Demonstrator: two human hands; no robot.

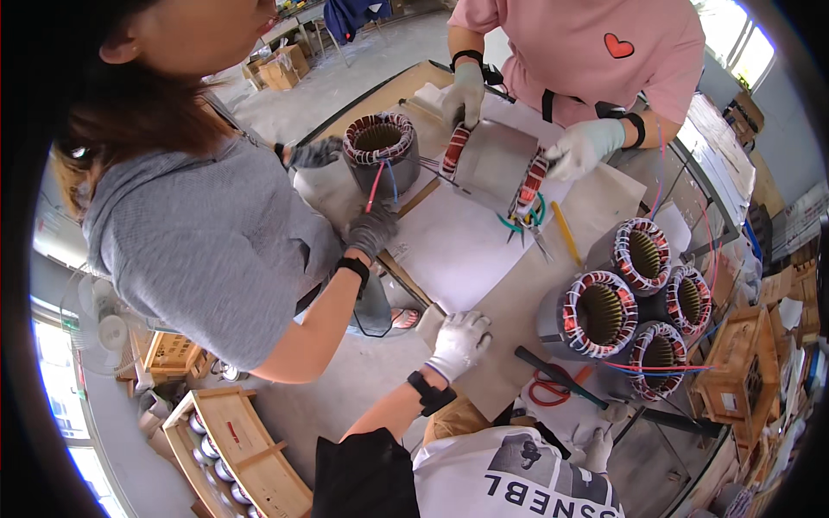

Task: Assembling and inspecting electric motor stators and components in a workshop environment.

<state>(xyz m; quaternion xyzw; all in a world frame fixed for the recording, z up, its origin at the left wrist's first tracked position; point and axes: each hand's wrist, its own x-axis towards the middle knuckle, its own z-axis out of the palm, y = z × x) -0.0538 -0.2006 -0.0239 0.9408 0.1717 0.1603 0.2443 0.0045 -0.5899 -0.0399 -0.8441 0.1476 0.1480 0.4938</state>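
Observation:
My left hand (462, 343), in a white glove, rests at the table's near edge on brown sheeting (509, 350), fingers apart and holding nothing. My right hand (598, 451), also white-gloved, is low beside my body near the table edge; its fingers are mostly hidden. Nearest to it are red-handled scissors (546, 390) and a hammer (566, 378) with a dark handle. Several upright motor stators (599, 312) with red-and-white laced windings stand at the right. Across the table, a person in pink holds a stator (492, 164) lying on its side, one gloved hand at each winding end.
At the left, a person in grey (203, 250) handles red and blue leads of an upright stator (377, 147). Green-handled pliers (531, 220) and a yellow stick (566, 233) lie mid-table. A wooden crate (246, 445) stands on the floor; more wooden boxes (738, 371) are at right.

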